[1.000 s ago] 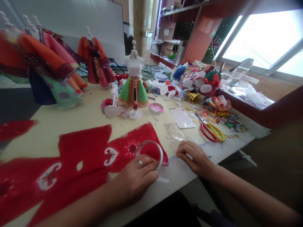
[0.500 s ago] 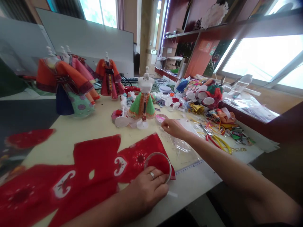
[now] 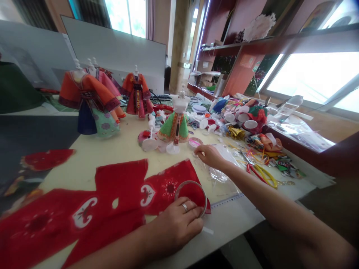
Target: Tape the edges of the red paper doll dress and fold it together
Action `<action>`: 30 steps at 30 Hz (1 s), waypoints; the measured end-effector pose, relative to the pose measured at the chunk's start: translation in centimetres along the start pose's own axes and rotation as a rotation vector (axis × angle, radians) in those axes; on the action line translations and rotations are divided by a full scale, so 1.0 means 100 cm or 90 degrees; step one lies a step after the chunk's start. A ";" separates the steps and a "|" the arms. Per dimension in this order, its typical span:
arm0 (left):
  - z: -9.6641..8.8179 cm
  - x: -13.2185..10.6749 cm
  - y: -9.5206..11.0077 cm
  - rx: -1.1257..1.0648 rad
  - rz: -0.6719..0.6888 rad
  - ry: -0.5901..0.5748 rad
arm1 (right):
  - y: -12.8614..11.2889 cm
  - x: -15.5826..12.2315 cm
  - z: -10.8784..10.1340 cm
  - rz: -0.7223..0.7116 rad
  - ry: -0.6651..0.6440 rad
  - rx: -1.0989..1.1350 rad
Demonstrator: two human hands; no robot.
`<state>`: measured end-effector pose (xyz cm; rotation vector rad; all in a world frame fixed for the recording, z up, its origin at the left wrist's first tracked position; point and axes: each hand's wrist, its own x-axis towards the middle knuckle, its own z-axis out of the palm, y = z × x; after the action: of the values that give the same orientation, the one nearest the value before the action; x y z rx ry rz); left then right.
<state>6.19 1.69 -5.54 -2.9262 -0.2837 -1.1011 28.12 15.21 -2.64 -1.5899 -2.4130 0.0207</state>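
Note:
My left hand (image 3: 179, 218), with a ring on one finger, rests at the near end of the red cut fabric (image 3: 120, 175). Its fingers hold a clear round dish or hoop (image 3: 190, 182) against the cloth; which of the two I cannot tell. White heart-shaped motifs and a flower pattern decorate the fabric, which has a small leaf-shaped hole. Farther off, my right hand (image 3: 209, 156) is closed in a pinch beside a small round dish (image 3: 195, 142) with something pink in it. Whatever the fingertips hold is too small to make out.
Behind stand a doll form in a green skirt (image 3: 174, 127) and several dressed forms, one in an orange robe (image 3: 88, 97). To the right lie a plastic bag (image 3: 221, 168), scissors with red and yellow handles (image 3: 263, 175), a ruler (image 3: 227, 201) and heaped scraps (image 3: 244, 116).
The view has swung slightly, so most things sit farther right. My right hand has drawn back a little from the small dish, still pinched. The left hand stays on the round piece.

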 end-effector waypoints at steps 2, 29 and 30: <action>-0.001 0.000 0.001 0.001 0.002 0.001 | -0.001 -0.001 0.001 -0.004 0.019 0.001; 0.003 -0.002 -0.001 0.002 -0.012 0.023 | -0.029 -0.023 0.026 -0.117 0.111 -0.031; 0.003 -0.003 -0.001 -0.001 -0.013 0.017 | -0.033 -0.023 0.028 -0.118 0.113 -0.039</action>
<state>6.17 1.78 -5.97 -2.9133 -0.3127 -1.1435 25.39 12.15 -5.34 -1.3236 -2.4300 -0.2200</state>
